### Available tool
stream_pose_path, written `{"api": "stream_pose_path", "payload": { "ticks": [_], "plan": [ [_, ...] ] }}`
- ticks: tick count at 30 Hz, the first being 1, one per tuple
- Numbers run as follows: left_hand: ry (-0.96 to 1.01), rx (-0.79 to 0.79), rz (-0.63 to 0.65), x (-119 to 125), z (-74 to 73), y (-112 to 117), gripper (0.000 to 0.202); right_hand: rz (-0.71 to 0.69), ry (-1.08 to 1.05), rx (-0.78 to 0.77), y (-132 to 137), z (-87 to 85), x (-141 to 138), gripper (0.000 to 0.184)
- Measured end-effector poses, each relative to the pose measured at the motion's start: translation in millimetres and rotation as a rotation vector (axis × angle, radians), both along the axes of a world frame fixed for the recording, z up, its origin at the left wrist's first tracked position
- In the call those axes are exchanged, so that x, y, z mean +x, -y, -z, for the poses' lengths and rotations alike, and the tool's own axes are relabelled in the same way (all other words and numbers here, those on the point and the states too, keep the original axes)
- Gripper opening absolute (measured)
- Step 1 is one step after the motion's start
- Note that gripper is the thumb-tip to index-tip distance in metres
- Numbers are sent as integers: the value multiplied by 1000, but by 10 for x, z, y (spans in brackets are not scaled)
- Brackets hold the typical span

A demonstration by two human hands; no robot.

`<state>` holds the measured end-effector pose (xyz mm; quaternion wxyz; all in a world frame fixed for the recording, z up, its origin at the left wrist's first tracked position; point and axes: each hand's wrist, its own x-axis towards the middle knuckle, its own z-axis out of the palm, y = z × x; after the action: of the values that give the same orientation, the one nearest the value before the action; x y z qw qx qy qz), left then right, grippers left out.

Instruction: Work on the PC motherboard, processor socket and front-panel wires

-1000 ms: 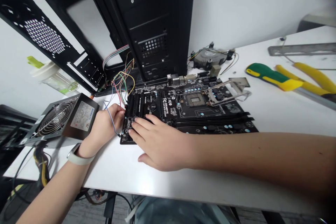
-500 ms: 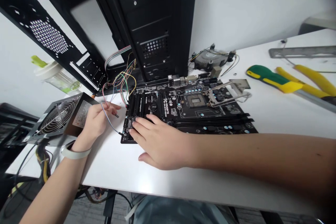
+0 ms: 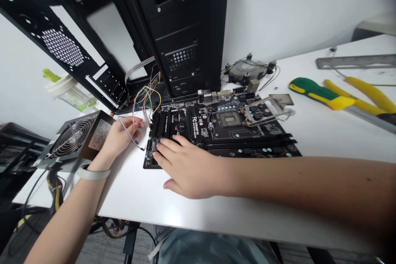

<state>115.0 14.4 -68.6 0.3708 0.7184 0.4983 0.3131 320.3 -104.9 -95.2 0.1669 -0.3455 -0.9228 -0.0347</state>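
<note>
A black motherboard (image 3: 201, 132) lies flat on the white table. My right hand (image 3: 188, 167) rests palm down on its near left part, fingers stretched out and holding nothing. Beside the board's left edge, my left hand (image 3: 123, 132) is closed on thin front-panel wires; its fingertips are partly hidden. A bluish-white wire (image 3: 126, 128) arches over that hand, and its small black plug (image 3: 142, 149) hangs close to the board's edge. Coloured wires (image 3: 149, 97) run from the black computer case (image 3: 192, 29) to the board. The metal CPU socket bracket (image 3: 283, 100) stands raised.
Left of my left hand sits a power supply (image 3: 93, 134), with a lidded bottle (image 3: 72, 93) behind it. A CPU cooler (image 3: 247, 70) lies behind the board. To the right are a green-yellow screwdriver (image 3: 321, 93), yellow-handled pliers (image 3: 371, 95) and a metal strip (image 3: 355, 62).
My left hand has shifted slightly right and its fingers have moved at the wires. The bluish-white wire's plug has moved up, away from the board's near corner. My right hand stays put.
</note>
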Motion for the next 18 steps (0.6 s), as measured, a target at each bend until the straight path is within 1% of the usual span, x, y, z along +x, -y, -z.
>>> {"api": "stream_pose_path", "payload": {
  "ticks": [3,7,13,18],
  "plan": [
    [9,-31,54,47,30,-28,38,2,-5,5,4,-4,-1,61],
    [11,-19,106,102,78,-42,35,1,-4,5,-6,-6,3,61],
    [-43,96,127,181,90,-11,32,4,6,-2,3,-17,-2,61],
    [-148,194,113,209,64,32,25,20,10,-21,19,-14,-11,62]
  ]
}}
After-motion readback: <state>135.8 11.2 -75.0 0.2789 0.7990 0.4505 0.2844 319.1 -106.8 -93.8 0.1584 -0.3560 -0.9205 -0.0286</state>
